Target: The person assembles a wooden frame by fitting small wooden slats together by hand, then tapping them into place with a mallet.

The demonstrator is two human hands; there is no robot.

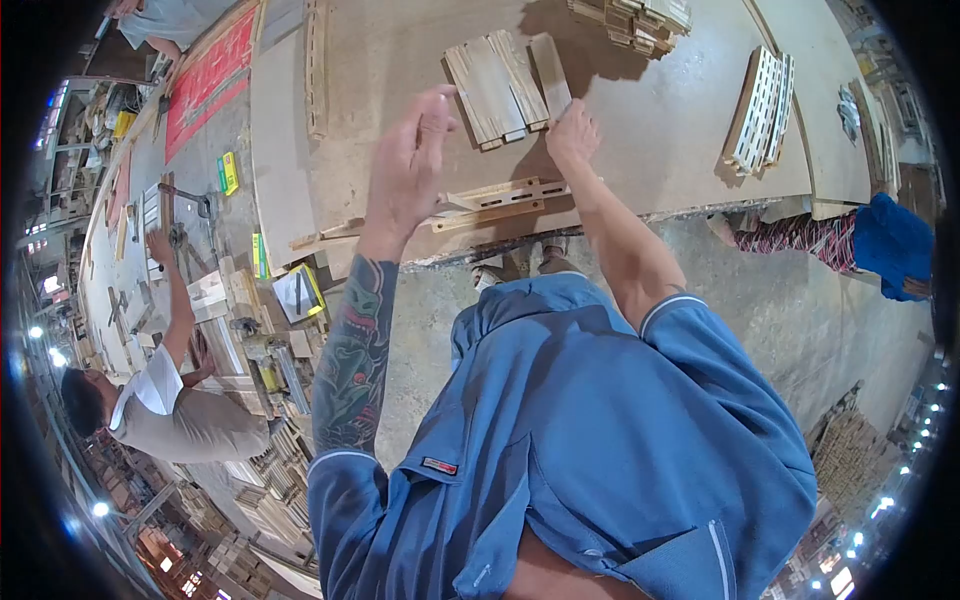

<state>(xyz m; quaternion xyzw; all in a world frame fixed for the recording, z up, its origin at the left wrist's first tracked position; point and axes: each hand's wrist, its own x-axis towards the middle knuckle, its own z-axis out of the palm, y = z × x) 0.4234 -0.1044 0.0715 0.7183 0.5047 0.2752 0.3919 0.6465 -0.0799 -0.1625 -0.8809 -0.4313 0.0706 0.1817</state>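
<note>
My right hand (574, 133) grips the near end of a flat wooden slat (549, 72). This slat lies at a slight angle on the table, just right of a group of wooden slats (492, 88) laid side by side. Raised to the left of that group is my left hand (418, 148), slightly blurred, its fingers apart and nothing in them. Below both hands, a slotted wooden strip (505, 197) rests along the table's near edge.
Stacked wood pieces (632, 22) sit at the far side of the table (660, 120). Slotted strips (762, 110) stand at the right. A co-worker (175, 400) works at a tool-covered bench on the left. A clipboard (299, 293) lies near my left arm.
</note>
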